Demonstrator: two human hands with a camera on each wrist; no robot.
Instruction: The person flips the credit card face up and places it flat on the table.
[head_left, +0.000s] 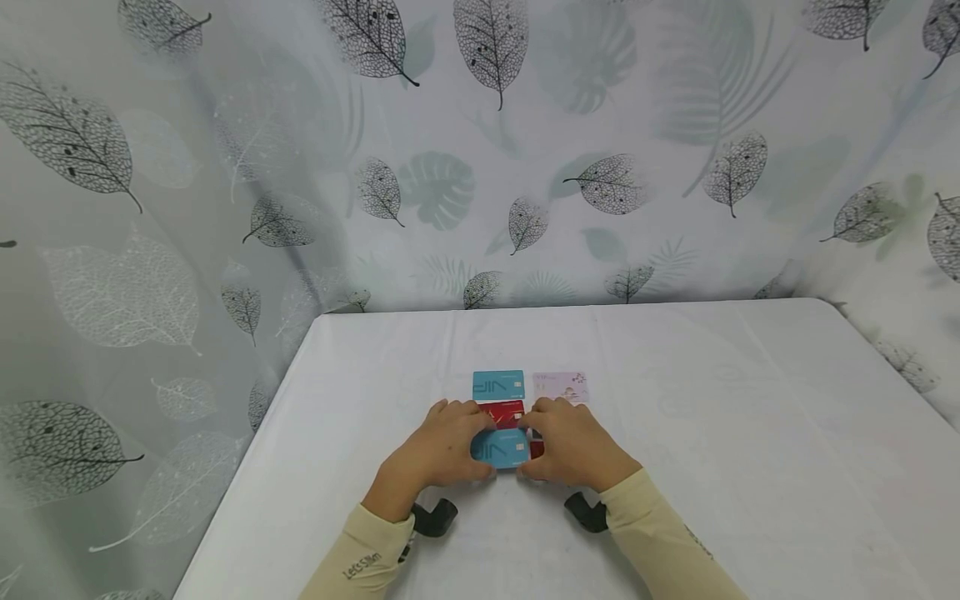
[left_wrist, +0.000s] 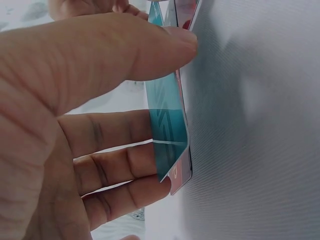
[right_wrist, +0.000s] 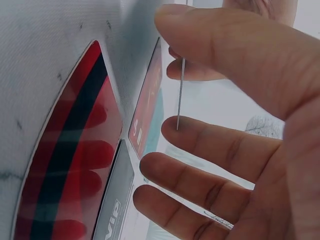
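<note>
A light blue card [head_left: 501, 450] is held between both hands, lifted a little off the white surface. My left hand [head_left: 447, 446] pinches its left end, thumb at the near edge and fingers at the far edge. At the right end, my right hand [head_left: 573, 446] grips it between thumb and index finger; the right wrist view shows the card [right_wrist: 181, 95] edge-on. Beyond it lies a red card [head_left: 504, 413]. Beneath the right hand are a red card with a black stripe [right_wrist: 65, 150] and a grey card marked VIP [right_wrist: 116, 200], mostly hidden in the head view.
Farther back on the white-covered table [head_left: 675, 375] lie another blue card [head_left: 498, 385] and a pale pink card [head_left: 561, 385], side by side. Leaf-patterned cloth [head_left: 555, 142] hangs behind the table and at its sides. Black wrist mounts [head_left: 435, 518] sit below the hands.
</note>
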